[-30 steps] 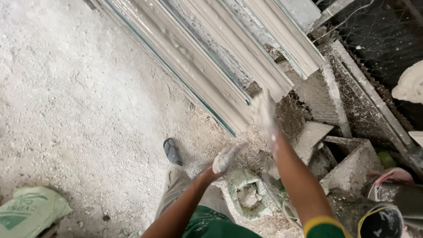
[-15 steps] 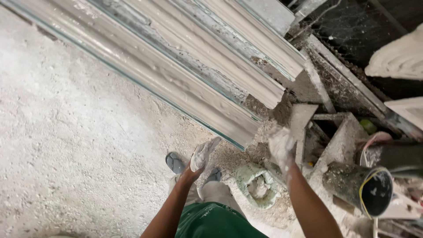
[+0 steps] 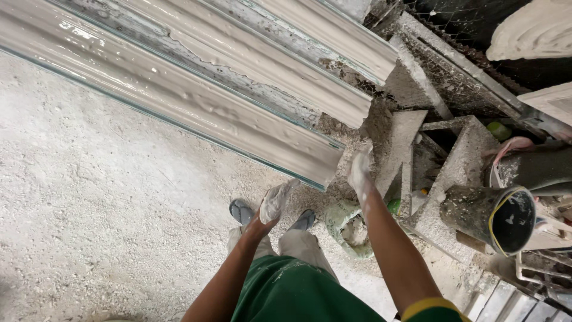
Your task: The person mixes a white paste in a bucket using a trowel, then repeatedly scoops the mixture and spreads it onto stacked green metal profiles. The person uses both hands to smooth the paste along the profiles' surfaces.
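My left hand [image 3: 274, 201] is coated in white plaster and hangs just below the near end of the long plaster-covered mould [image 3: 196, 104]. Its fingers are apart and hold nothing. My right hand [image 3: 360, 170], also white with plaster, reaches toward the end of the mould near a rough block. Its fingers look loosely extended with nothing in them. Below the hands are my feet in grey sandals [image 3: 241, 210] and a plaster-caked green basin [image 3: 345, 226] on the floor.
Long moulded plaster strips [image 3: 310, 45] run diagonally across the top. Rough concrete blocks [image 3: 459, 164] and a slab stand at the right. A dirty black bucket [image 3: 494, 214] lies tipped at the right edge. The floor [image 3: 101, 203] is crusted with white plaster.
My view has shifted right and closer to the mould's end. My right hand dropped from the mould's edge, then rose a little, while my left hand rose to just under the mould.
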